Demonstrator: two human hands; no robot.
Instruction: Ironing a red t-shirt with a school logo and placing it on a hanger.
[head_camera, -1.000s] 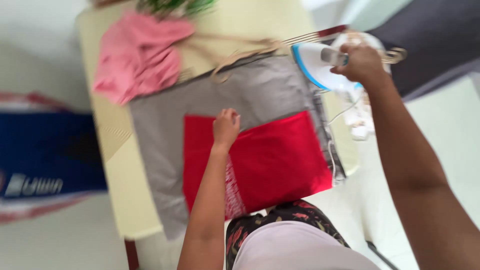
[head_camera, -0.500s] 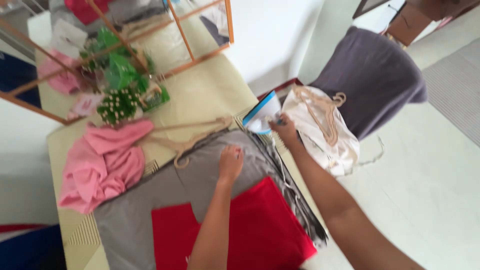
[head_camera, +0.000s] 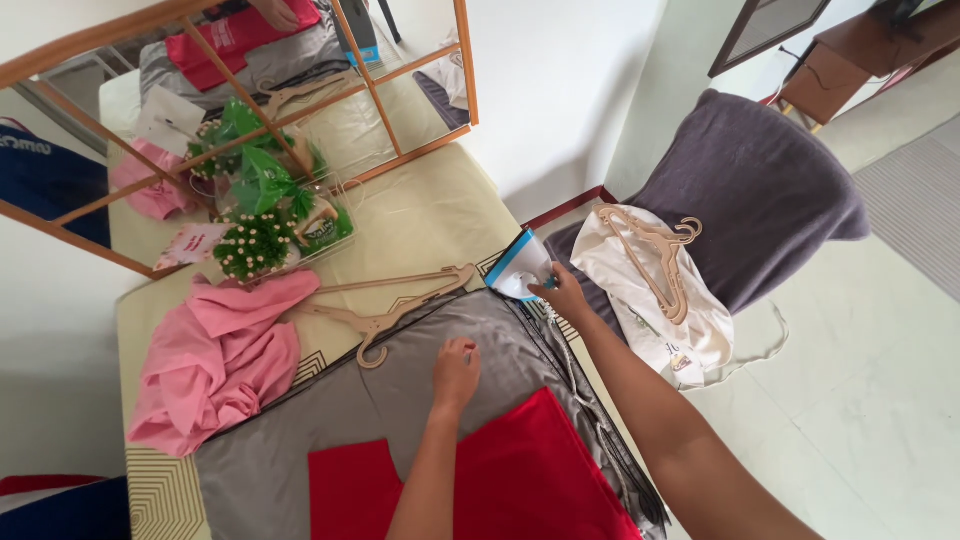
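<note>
Ironing step: right hand (head_camera: 563, 296) grasps iron (head_camera: 520, 265) at table edge; left hand (head_camera: 456, 372), released, flattens grey cloth (head_camera: 400, 385); next needs iron brought over red cloth (head_camera: 510, 480)

**Your bare arms in view**

Your left hand (head_camera: 456, 373) and right hand (head_camera: 565, 297) are both bare, without gloves, rings or a watch. Your forearms run uncovered to the bottom edge of the head view; no sleeve reaches them there. Your fingers (head_camera: 465, 349) are short, slim and unmarked.
</note>
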